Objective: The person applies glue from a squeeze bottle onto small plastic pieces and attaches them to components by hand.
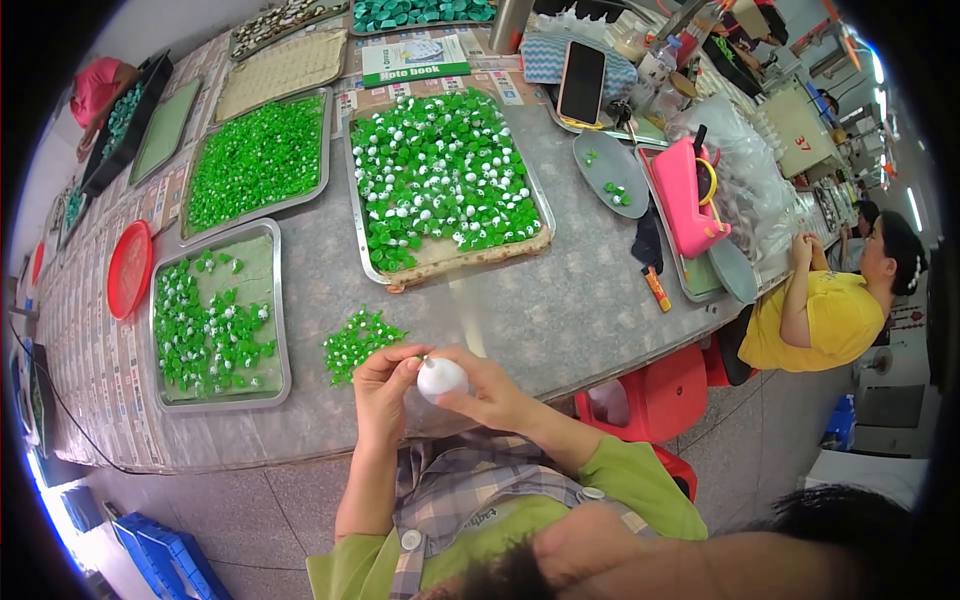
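Note:
My right hand [495, 398] is wrapped round a small white rounded squeeze bottle [442, 381] with a thin tip, held just in front of the table edge. Close against that tip, my left hand [383, 388] is closed in a pinch; what it holds, if anything, is too small to make out. Just beyond my left hand lies a loose pile of small green pieces [362, 342] with white bits among them. A metal tray [258, 258] to the left bears scattered green-and-white pieces. Straight ahead, a larger tray [548, 212] is full of green pieces and white round ones.
Farther left stand a tray of green pieces [258, 160] and a red round dish [130, 270]. A notebook [415, 60] lies at the back. On the right are a phone [581, 85], a grey dish [608, 172], a pink tape dispenser [688, 205] and a co-worker in yellow [825, 315].

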The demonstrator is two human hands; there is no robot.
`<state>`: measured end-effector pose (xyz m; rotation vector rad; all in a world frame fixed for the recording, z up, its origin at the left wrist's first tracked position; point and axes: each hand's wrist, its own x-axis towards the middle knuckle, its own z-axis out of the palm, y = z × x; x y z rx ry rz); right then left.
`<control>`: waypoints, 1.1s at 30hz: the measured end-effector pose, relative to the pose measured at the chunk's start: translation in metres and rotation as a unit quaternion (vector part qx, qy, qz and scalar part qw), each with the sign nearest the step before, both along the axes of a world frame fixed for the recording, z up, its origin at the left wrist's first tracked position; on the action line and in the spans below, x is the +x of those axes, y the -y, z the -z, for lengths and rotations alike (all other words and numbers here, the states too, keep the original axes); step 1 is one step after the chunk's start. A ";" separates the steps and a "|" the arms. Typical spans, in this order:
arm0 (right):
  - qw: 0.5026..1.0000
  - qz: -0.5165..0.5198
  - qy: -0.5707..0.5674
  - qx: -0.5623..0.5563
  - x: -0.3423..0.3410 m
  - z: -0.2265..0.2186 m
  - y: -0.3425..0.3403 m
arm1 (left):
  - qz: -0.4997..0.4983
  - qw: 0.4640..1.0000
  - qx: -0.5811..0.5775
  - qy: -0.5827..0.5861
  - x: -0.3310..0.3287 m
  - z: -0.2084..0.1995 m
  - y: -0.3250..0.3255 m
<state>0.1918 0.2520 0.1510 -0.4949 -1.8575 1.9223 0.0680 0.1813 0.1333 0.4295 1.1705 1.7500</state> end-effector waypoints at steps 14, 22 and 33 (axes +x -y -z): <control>0.964 0.239 -0.089 -0.080 0.020 0.008 -0.030 | -0.018 0.981 -0.025 0.190 0.001 0.012 0.003; 0.951 0.289 -0.106 0.023 0.017 0.000 -0.029 | 0.019 0.951 0.044 0.304 0.002 0.015 0.003; 0.938 0.304 -0.119 0.118 0.007 -0.009 -0.025 | 0.021 0.946 0.045 0.320 0.001 0.016 0.001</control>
